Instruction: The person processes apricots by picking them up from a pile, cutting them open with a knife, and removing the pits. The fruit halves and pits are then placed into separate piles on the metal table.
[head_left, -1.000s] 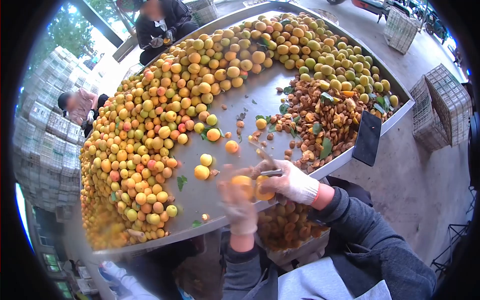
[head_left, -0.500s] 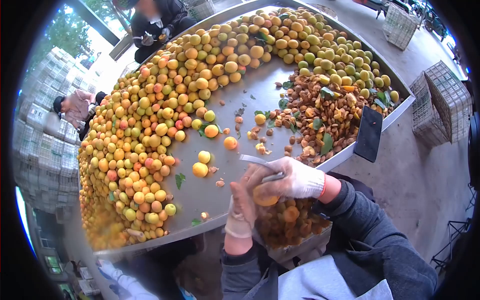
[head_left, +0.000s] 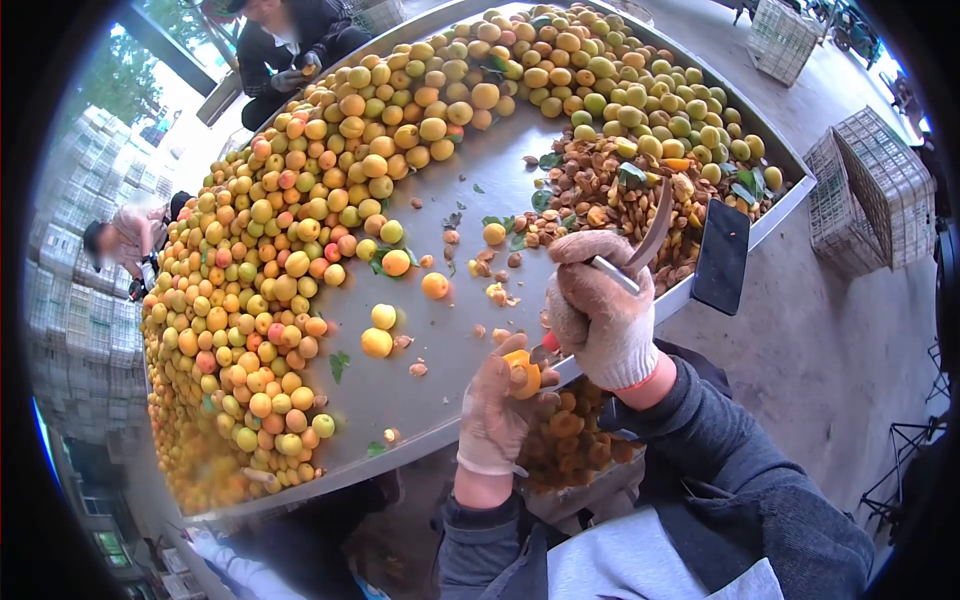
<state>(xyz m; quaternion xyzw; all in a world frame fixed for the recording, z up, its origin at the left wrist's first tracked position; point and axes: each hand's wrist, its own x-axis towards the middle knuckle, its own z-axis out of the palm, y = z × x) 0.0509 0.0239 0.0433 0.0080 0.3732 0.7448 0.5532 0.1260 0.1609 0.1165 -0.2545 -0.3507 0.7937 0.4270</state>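
Observation:
My left hand [head_left: 497, 412], in a worn cloth glove, grips a cut orange apricot half [head_left: 524, 372] at the near edge of the metal table [head_left: 470, 200]. Just right of it, my gloved right hand [head_left: 600, 310] is closed on a curved knife [head_left: 650, 240] whose blade points up and to the right. A heap of cut apricot halves [head_left: 565, 440] lies just below the table edge under my hands. A pile of brown pits and leaves [head_left: 620, 195] lies on the table beyond my right hand.
Yellow and orange apricots [head_left: 300, 230] are heaped along the left and far sides of the table. A dark phone [head_left: 721, 257] stands at the right rim. Wire crates [head_left: 865, 190] stand on the floor at right. Other people [head_left: 285, 45] work at the far and left sides.
My right hand has risen and turned, swinging the knife blade up and to the right. My left hand has moved slightly right with the apricot half, now open side up.

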